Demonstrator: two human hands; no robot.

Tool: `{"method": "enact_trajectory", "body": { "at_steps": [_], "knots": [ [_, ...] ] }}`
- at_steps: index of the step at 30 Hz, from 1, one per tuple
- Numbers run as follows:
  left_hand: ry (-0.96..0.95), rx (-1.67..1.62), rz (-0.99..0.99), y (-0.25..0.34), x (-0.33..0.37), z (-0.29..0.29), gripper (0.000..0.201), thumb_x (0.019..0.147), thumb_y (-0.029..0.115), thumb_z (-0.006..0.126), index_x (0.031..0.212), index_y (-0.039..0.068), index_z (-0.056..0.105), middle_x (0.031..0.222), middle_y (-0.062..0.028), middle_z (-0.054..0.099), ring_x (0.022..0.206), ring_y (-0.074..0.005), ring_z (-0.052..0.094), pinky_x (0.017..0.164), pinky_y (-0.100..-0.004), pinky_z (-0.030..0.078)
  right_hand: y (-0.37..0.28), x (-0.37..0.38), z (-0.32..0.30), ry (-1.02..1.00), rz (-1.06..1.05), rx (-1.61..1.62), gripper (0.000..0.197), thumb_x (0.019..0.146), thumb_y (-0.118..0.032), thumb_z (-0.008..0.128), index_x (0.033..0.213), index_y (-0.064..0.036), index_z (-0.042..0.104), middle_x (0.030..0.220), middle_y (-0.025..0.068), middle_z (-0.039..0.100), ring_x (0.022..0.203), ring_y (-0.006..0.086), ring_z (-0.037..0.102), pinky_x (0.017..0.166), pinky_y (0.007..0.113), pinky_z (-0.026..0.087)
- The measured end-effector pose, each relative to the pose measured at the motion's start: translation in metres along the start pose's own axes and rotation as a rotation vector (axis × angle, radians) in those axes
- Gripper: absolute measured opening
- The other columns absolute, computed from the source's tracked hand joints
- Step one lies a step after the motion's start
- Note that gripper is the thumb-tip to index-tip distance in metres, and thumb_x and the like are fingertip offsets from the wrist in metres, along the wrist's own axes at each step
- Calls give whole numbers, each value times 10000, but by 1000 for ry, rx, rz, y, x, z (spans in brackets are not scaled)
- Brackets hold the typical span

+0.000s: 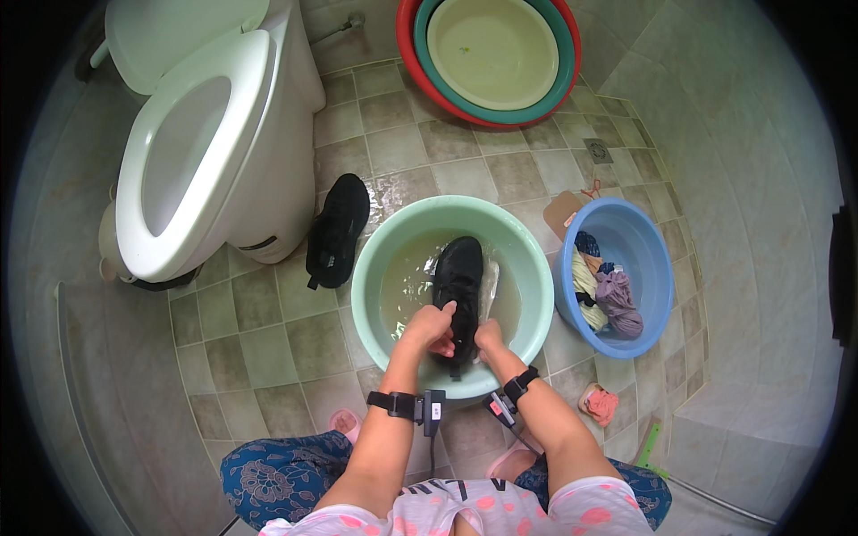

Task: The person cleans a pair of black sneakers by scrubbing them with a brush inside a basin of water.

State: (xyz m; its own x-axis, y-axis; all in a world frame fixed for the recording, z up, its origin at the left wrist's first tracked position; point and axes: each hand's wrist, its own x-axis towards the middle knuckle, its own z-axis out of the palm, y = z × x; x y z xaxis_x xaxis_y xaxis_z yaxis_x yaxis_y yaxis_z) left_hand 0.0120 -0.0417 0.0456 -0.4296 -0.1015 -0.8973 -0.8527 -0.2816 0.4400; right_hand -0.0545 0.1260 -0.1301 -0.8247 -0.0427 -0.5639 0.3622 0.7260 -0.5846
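A black shoe (460,277) stands toe-away in a pale green basin (372,255) of cloudy water. My left hand (433,330) is closed on the shoe's opening near the heel. Just right of the shoe, my right hand (489,337) is closed at the lower end of a long, whitish object (489,288), whose kind I cannot make out. The fingertips of the right hand are hidden. Outside the basin, on the left, a second black shoe (338,232) lies on the tiles.
A blue basin (661,268) of crumpled cloths (617,299) stands at the right, beside a brown flat piece (561,213). Stacked basins (563,54) lean at the back; the toilet (268,170) is at left. A pink cloth (601,405) and green-handled tool (650,447) lie near right.
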Motion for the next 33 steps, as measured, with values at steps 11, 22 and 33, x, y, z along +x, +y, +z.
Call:
{"method": "enact_trajectory", "body": {
  "at_steps": [11,22,33],
  "knots": [
    [133,-1450,159,-23,67,47,401,790,269,700,1074,37,539,1047,-128,560,988,-203,545,826,-296,456,25,21,-5,-135,-123,-16,200,859,-136,531,957,32,579,856,222,637,715,381,624,679,427,492],
    [-225,-1808,159,-33,89,0,381,797,297,649,1031,0,605,1012,-137,648,920,-290,632,846,-390,523,-88,-60,-66,125,-629,-97,428,914,-146,496,1336,-102,439,1059,173,605,894,269,601,800,350,452],
    [-380,-1836,307,-29,75,13,410,834,323,595,1047,-28,604,1024,-147,653,927,-295,638,893,-414,493,-125,-113,-100,-283,-576,-400,439,925,-134,507,1346,-246,456,640,96,465,581,93,394,570,254,410]
  ]
}}
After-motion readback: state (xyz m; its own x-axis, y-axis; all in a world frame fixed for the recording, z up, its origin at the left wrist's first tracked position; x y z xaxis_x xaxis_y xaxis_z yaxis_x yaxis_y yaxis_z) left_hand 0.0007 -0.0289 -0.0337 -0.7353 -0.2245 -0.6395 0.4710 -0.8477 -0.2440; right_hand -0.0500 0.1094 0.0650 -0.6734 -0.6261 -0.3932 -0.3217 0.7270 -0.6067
